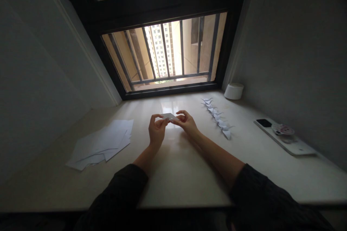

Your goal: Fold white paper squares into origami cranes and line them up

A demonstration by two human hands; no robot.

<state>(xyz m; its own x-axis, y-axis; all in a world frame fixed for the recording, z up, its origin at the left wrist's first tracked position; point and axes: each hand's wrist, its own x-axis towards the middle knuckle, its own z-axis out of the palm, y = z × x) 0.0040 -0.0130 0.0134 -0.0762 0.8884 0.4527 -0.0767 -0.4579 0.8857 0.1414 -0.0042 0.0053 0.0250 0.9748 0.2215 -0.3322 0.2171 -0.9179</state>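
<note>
My left hand (157,130) and my right hand (185,122) meet above the middle of the pale sill (176,166). Both pinch a small folded piece of white paper (168,116) held flat between them, the left at its left end, the right at its right end. The fingers of each hand are closed on the paper's edges. Dark sleeves cover both forearms near the front edge.
A loose stack of white sheets (101,143) lies at the left. A row of several folded paper cranes (217,116) runs along the right. Further right lie a phone (284,138) and a small round white container (234,91). A barred window (165,54) stands behind.
</note>
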